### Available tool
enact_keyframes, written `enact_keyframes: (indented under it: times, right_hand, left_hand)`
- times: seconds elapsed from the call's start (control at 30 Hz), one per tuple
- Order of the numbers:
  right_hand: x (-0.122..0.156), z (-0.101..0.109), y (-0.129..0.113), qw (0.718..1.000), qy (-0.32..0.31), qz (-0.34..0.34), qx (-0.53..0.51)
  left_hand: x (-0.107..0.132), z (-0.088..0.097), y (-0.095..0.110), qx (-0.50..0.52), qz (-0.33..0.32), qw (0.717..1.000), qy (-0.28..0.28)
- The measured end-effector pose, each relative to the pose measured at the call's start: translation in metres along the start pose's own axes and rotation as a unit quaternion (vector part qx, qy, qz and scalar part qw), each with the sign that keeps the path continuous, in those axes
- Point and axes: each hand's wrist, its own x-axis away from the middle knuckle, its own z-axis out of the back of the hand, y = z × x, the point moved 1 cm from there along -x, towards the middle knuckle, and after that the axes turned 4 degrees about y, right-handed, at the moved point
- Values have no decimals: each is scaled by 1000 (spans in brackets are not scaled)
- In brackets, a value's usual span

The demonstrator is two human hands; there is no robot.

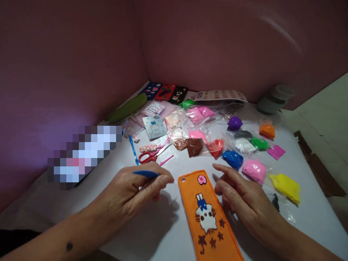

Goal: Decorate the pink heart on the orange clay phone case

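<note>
An orange clay-covered phone case (191, 210) lies on the white tabletop in front of me. On it are a white cat figure (208, 219) in blue clothes, several brown stars and a pink heart-like badge (202, 179) near the camera hole. My left hand (141, 186), just left of the case's upper end, is closed around a blue modelling tool (145, 174); the tool's other end is hidden by the fingers. Along the case's right edge hovers my right hand (241, 195), its fingers loosely apart and holding nothing.
Bagged clay in many colours, such as blue (232, 159) and yellow (286, 187), spreads behind and right. Red-handled scissors (149, 156) and a blue stick tool (133, 149) lie ahead. A blurred bright device (89, 152) leans left. Decorated cases (164, 91) and a jar (274, 99) stand by the wall.
</note>
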Motion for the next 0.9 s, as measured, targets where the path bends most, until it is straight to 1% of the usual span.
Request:
enact_keyframes:
  times: [0.03, 0.07, 0.1, 0.13, 0.23, 0.3, 0.37, 0.47, 0.57, 0.63, 0.7, 0.83, 0.9]
  right_hand:
    - [0, 2, 0, 1000, 14, 2, -4]
    - [1, 4, -1, 999, 32, 3, -9]
    - [1, 6, -3, 999, 52, 4, -13]
    - [2, 8, -5, 997, 75, 5, -18]
    - [6, 12, -10, 989, 144, 5, -32]
    - [7, 12, -11, 983, 175, 1, -46]
    - [7, 8, -9, 985, 166, 10, -51]
    - [4, 3, -6, 989, 145, 33, -11]
    - [1, 3, -3, 986, 154, 51, 30]
    - [0, 3, -1, 988, 138, 58, 39]
    - [-2, 2, 4, 991, 116, 49, 39]
    - [-4, -4, 14, 998, 68, 5, 16]
    - [-6, -7, 16, 998, 41, -9, 35]
  left_hand:
    - [-7, 3, 2, -60, -11, 998, -11]
    - [-15, 5, 3, -124, -11, 992, -6]
    - [-23, 5, 3, -181, -10, 983, -19]
    - [-31, 3, 2, -234, -1, 971, -54]
    - [-46, -6, -4, -270, 6, 959, -83]
    - [-51, -14, -8, -285, 8, 955, -79]
    - [-53, -21, -12, -295, 9, 953, -69]
    - [-54, -27, -15, -301, 4, 952, -57]
    - [-53, -27, -15, -299, -2, 952, -60]
    - [-51, -26, -15, -298, 1, 952, -69]
    - [-50, -26, -15, -296, 7, 952, -78]
    - [-49, -26, -17, -284, 10, 955, -90]
    - [-49, -27, -19, -273, 8, 958, -90]
